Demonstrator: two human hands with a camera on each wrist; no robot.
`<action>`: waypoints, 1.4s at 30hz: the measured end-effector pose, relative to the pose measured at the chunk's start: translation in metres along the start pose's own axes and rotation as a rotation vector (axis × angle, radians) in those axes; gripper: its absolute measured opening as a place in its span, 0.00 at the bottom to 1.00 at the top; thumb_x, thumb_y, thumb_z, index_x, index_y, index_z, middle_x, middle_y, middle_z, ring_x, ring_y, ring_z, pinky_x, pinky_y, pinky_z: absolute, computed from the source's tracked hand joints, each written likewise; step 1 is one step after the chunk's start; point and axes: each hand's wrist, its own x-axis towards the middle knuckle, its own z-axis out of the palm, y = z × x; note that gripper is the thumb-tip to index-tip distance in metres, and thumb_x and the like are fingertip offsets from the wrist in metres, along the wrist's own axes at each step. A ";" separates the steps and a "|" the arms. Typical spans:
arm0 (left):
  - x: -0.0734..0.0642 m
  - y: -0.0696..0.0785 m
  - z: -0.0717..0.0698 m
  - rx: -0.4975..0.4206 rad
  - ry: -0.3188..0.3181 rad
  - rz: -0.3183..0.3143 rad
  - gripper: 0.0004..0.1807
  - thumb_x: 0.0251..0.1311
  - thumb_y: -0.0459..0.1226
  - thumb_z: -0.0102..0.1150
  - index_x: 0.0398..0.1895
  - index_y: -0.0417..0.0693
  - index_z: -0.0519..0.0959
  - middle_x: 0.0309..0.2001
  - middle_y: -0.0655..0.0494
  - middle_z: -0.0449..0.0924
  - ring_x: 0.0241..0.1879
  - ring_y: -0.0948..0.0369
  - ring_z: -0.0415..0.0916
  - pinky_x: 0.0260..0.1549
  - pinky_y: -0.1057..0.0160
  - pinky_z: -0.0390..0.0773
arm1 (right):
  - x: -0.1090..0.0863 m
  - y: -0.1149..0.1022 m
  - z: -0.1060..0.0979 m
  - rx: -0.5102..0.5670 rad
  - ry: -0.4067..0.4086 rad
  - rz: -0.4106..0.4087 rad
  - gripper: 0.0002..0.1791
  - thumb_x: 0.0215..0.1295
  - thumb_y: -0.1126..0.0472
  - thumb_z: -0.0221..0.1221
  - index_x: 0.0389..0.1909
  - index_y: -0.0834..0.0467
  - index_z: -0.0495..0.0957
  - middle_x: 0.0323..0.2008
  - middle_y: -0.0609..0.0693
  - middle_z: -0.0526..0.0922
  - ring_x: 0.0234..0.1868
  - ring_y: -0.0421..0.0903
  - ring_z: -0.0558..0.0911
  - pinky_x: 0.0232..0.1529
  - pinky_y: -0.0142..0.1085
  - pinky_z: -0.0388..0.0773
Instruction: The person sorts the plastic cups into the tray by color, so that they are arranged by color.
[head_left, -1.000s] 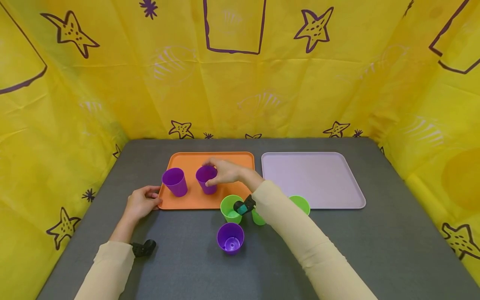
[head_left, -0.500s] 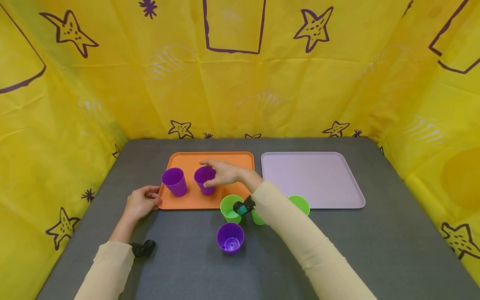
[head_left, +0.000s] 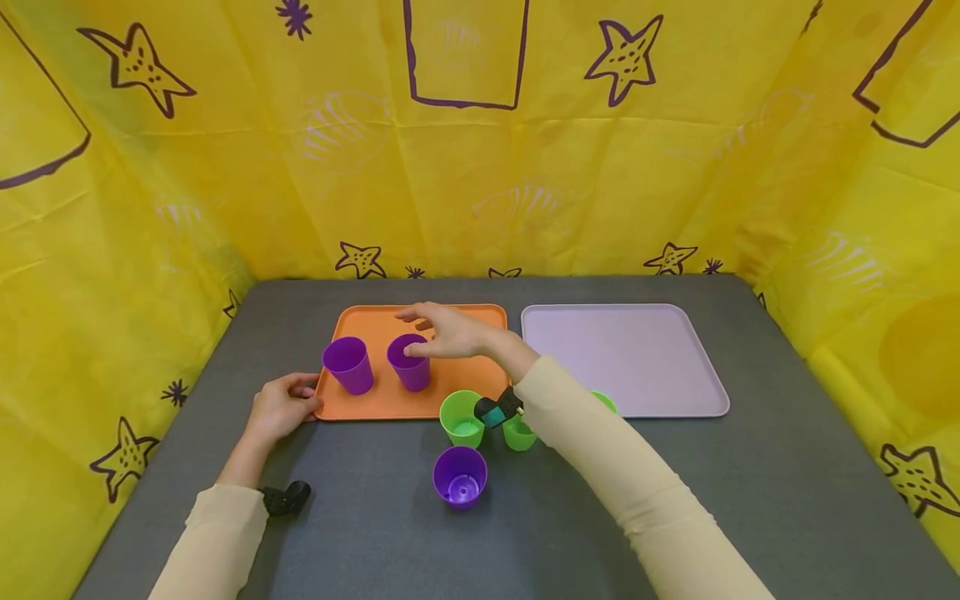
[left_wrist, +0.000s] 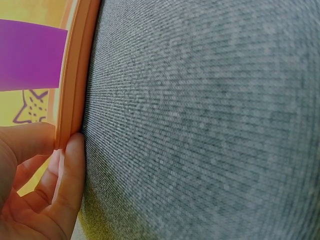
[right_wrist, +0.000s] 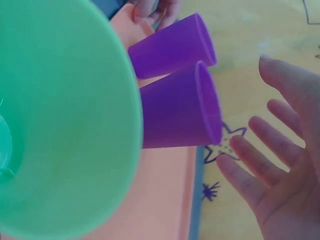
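My left hand (head_left: 279, 407) pinches the near left corner of the orange tray (head_left: 382, 405); in the left wrist view the thumb (left_wrist: 30, 139) and a finger lie on either side of the tray's rim (left_wrist: 75, 75). Two purple cups stand upright on that tray, a left one (head_left: 354, 371) and a right one (head_left: 412, 375). My right hand (head_left: 453, 332) is spread beside and above the right cup's rim, holding nothing. From the right wrist, its fingers (right_wrist: 267, 167) are apart from the right purple cup (right_wrist: 175, 112).
Just in front of the orange tray stand two green cups, one left (head_left: 459, 421) and one right (head_left: 519, 435). A third green cup (head_left: 604, 401) is mostly behind the right sleeve. Nearer stands another purple cup (head_left: 460, 483). A lilac tray (head_left: 626, 358) lies at the right.
My right hand has let go of the right purple cup on the orange tray and lifted slightly up and away. The cup shifted a little left. My left hand has stayed at the tray corner.
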 end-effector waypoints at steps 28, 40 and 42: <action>-0.002 0.002 0.000 0.002 0.000 -0.012 0.26 0.51 0.30 0.62 0.55 0.31 0.71 0.36 0.44 0.78 0.24 0.64 0.78 0.25 0.66 0.81 | -0.054 -0.041 -0.008 -0.069 0.024 -0.351 0.26 0.59 0.57 0.60 0.59 0.57 0.68 0.55 0.46 0.73 0.53 0.39 0.74 0.50 0.27 0.74; -0.001 0.003 0.001 0.007 0.009 0.001 0.26 0.50 0.30 0.62 0.55 0.31 0.71 0.36 0.44 0.78 0.24 0.64 0.78 0.24 0.67 0.81 | -0.091 -0.043 0.007 -0.065 -0.033 -0.445 0.30 0.58 0.54 0.62 0.61 0.53 0.66 0.55 0.44 0.72 0.51 0.34 0.73 0.47 0.26 0.75; -0.001 0.002 0.000 0.008 0.007 0.002 0.26 0.51 0.30 0.62 0.55 0.31 0.71 0.36 0.44 0.78 0.24 0.64 0.78 0.24 0.67 0.81 | -0.097 -0.040 0.011 -0.046 -0.052 -0.446 0.30 0.58 0.54 0.62 0.61 0.54 0.66 0.54 0.46 0.73 0.51 0.35 0.74 0.46 0.27 0.76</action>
